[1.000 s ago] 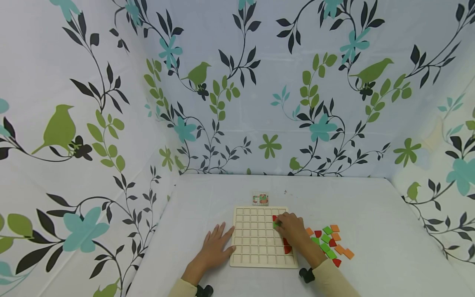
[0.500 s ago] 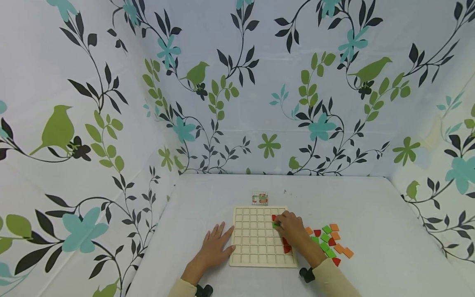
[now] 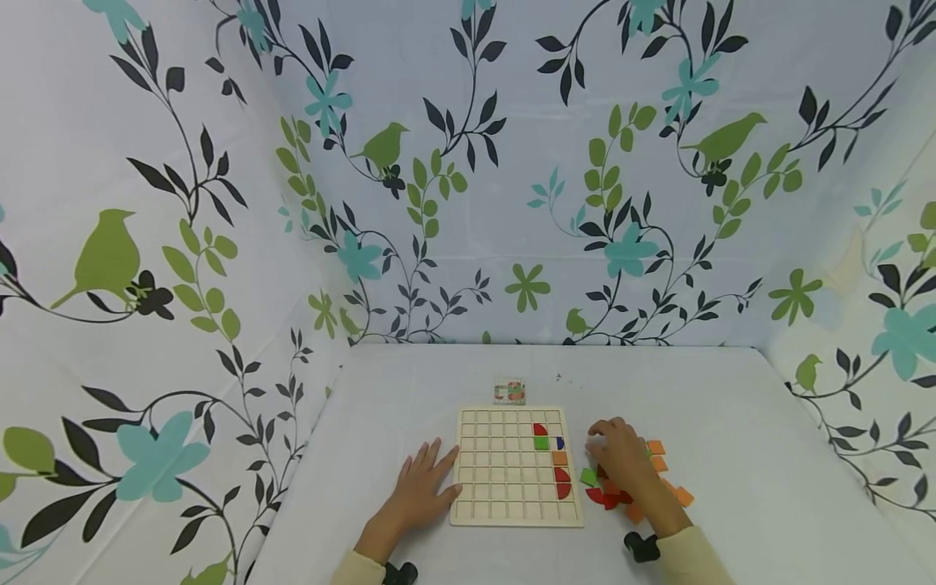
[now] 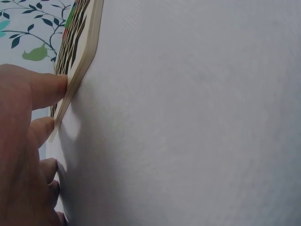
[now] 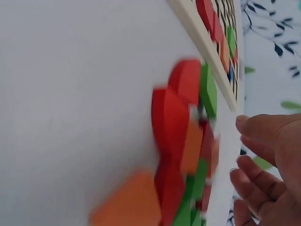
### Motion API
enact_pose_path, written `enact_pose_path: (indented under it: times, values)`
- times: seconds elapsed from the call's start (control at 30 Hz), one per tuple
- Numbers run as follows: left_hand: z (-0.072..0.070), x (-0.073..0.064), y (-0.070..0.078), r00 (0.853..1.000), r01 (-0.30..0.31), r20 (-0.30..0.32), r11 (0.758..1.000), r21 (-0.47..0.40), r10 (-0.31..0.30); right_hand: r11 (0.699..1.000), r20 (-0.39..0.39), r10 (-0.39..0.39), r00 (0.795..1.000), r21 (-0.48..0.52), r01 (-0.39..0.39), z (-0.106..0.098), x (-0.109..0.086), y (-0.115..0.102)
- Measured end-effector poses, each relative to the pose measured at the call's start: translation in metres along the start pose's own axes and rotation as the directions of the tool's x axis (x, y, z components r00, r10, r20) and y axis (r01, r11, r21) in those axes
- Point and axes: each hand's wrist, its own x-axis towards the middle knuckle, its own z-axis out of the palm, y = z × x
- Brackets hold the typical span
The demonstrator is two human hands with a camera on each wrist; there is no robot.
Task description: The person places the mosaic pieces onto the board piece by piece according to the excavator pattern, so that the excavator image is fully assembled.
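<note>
A pale wooden grid board point(image 3: 497, 467) lies on the white table. Along its left edge my left hand point(image 3: 420, 487) rests with spread fingers; thumb and fingertips touch the rim in the left wrist view. Near the board's right side sit a green square point(image 3: 541, 443), a red rounded piece point(image 3: 539, 429), an orange square point(image 3: 559, 458), a small blue piece point(image 3: 560, 443) and two more red pieces point(image 3: 561, 474). My right hand point(image 3: 625, 459) hovers over the loose pile right of the board. Its fingers are loosely bent, holding nothing visible in the right wrist view.
Loose red point(image 5: 171, 117), green point(image 5: 208, 89) and orange pieces point(image 5: 129, 200) form the pile, partly hidden by my right hand in the head view. A small printed card point(image 3: 509, 392) lies behind the board. Patterned cloth point(image 3: 439, 187) surrounds the table.
My right hand has let go of the green square on the board and moved right, over the loose pieces. The board's right columns now show. My left hand stays in place.
</note>
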Motion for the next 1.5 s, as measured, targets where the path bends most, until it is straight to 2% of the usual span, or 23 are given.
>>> enact_pose_path:
  times: [0.23,0.4,0.57,0.73,0.83,1.03,1.33,1.5]
  values:
    - [-0.008,-0.002,0.003,0.999,0.023,0.042,0.999,0.028,-0.025,0.993,-0.033,0.107,0.994,-0.038,-0.108,-0.023,-0.015,0.041]
    - [-0.001,0.001,-0.004,1.000,0.022,0.012,1.000,0.011,-0.022,0.990,-0.018,0.120,0.993,-0.069,-0.121,-0.028,-0.019,0.052]
    - [0.006,0.004,-0.010,1.000,0.010,-0.011,1.000,0.007,-0.010,0.989,-0.003,0.140,0.990,-0.045,-0.140,-0.027,-0.016,0.052]
    - [0.000,0.000,-0.004,1.000,0.005,-0.001,1.000,-0.006,-0.005,0.993,0.011,0.094,0.996,0.067,-0.095,-0.018,-0.008,0.049]
    - [-0.003,-0.001,0.000,1.000,0.007,0.014,1.000,-0.003,-0.007,0.992,-0.020,0.100,0.995,0.083,-0.098,-0.013,-0.006,0.047]
    - [-0.004,-0.001,0.004,1.000,0.015,0.027,1.000,0.017,-0.015,0.983,-0.097,0.180,0.979,0.059,-0.175,-0.010,-0.004,0.042]
    - [-0.007,-0.002,0.005,0.999,0.031,0.028,0.999,0.016,-0.032,0.984,-0.041,0.174,0.984,0.048,-0.172,0.001,0.018,0.039]
    - [-0.006,-0.003,0.004,0.999,0.031,0.032,0.999,0.021,-0.032,0.992,-0.041,0.129,0.991,0.015,-0.128,0.008,0.027,0.032]
